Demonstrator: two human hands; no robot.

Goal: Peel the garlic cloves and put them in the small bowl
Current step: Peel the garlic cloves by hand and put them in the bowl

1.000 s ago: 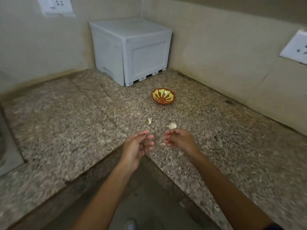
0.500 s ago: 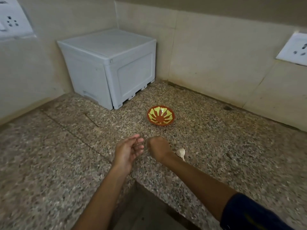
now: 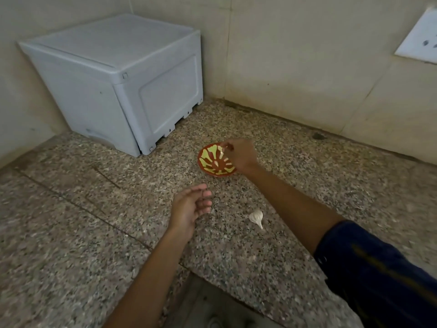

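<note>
Here, a grey plastic box point(image 3: 123, 76) sits in the tiled corner on the speckled granite tabletop point(image 3: 71, 221). The left hand point(image 3: 189, 209) hovers, fingers loosely curled, holding nothing. Right of them lies a garlic clove point(image 3: 256, 217). Beyond, right-hand fingers point(image 3: 228, 146) pinch something pale over the small bowl point(image 3: 212, 162). A wall socket point(image 3: 418, 39) shows far right.

You're in a home kitchen. Your hands point(image 3: 189, 209) hover over a speckled granite worktop point(image 3: 307, 185). Beyond them are tiled walls point(image 3: 295, 55) and a wall socket point(image 3: 418, 39).
</note>
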